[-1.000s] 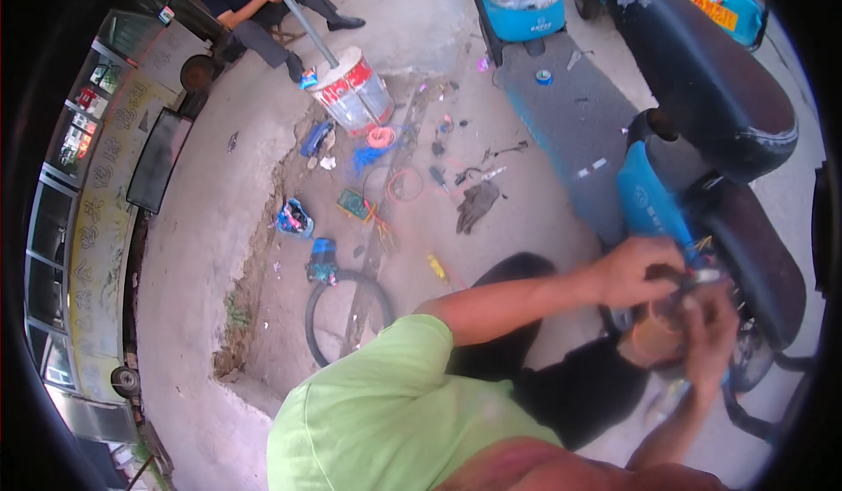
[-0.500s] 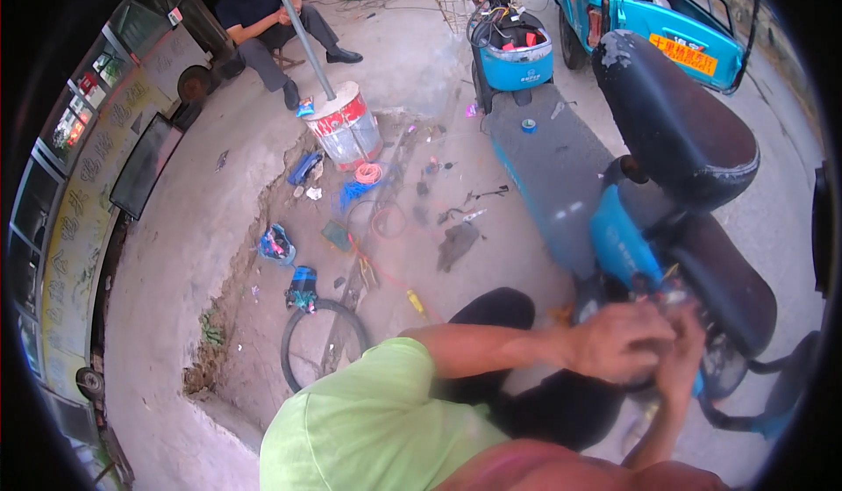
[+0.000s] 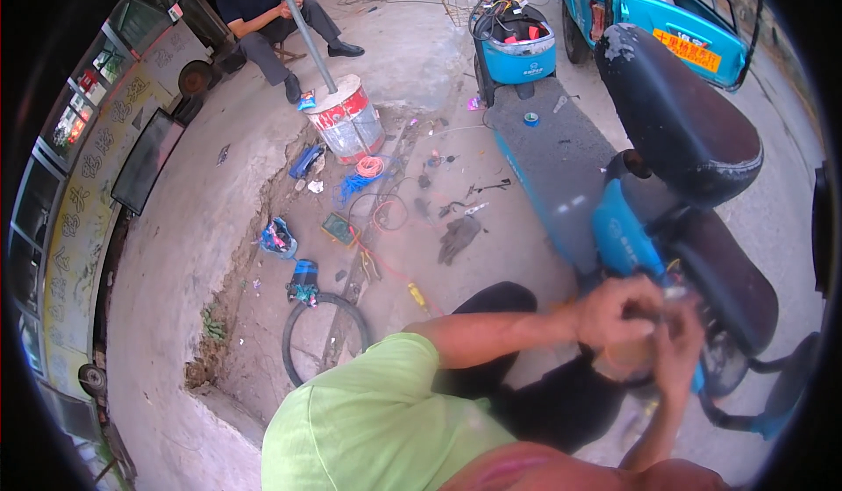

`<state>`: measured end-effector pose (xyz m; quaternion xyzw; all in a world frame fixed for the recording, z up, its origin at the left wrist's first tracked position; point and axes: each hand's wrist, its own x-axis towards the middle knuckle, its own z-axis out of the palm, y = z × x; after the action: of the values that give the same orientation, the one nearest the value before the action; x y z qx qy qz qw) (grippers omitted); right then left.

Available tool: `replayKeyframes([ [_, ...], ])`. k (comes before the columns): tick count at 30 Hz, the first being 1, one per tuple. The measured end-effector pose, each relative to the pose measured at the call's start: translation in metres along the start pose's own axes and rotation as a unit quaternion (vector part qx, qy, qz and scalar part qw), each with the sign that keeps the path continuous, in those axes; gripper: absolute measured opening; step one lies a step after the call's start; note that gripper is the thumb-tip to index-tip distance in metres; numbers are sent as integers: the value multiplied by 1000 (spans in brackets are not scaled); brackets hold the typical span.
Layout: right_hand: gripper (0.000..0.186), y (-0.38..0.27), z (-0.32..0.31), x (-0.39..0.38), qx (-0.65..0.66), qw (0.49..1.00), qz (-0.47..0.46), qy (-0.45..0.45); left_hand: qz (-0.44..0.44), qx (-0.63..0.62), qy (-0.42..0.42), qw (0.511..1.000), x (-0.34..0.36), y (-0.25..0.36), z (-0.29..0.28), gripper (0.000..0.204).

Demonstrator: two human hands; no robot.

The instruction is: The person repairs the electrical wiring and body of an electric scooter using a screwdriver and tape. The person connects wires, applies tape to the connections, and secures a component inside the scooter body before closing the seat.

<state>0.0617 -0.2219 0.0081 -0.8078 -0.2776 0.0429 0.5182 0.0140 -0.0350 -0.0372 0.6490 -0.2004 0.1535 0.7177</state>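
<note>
Concrete ground (image 3: pixel 184 272) is bordered at the far left by a long, windowed vehicle body (image 3: pixel 83 228) in yellow and white. At the upper right a blue cargo vehicle (image 3: pixel 636 26) is parked. Before it, along the right side, a blue scooter (image 3: pixel 618 228) with black seats is stood, and its lower side, below the seats, is reached by both hands. Near the top, a person in dark clothes (image 3: pixel 263 17) is seated beside a red-and-white drum (image 3: pixel 346 122), in which a pole is set. A black tyre (image 3: pixel 288 342) is laid flat on the ground, well apart from the scooter.

The left hand (image 3: pixel 614 311) is curled, thumb near the fingers; the right hand (image 3: pixel 677 346) is raised just beside it, fingers bent. Each grip appears partly closed, but whether anything is held cannot be told through the blur. A dark glove (image 3: pixel 458 238) and a meter (image 3: pixel 339 228) are spread on the ground, a yellow-handled tool (image 3: pixel 417 295) near the tyre. On the scooter's footboard (image 3: pixel 553 157) a small blue roll (image 3: pixel 531 120) is placed.
</note>
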Motion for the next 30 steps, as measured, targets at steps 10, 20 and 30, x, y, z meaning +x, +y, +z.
replayKeyframes([
  [10,21,12,2,-6,-47,994,-82,52,-12,-56,-14,998,4,-5,-1,28],
  [20,13,-15,-21,7,-42,997,-45,52,95,17,-29,995,21,19,10,31],
  [30,15,12,-16,-1,128,989,72,-24,30,44,-10,999,1,-23,-6,31],
])
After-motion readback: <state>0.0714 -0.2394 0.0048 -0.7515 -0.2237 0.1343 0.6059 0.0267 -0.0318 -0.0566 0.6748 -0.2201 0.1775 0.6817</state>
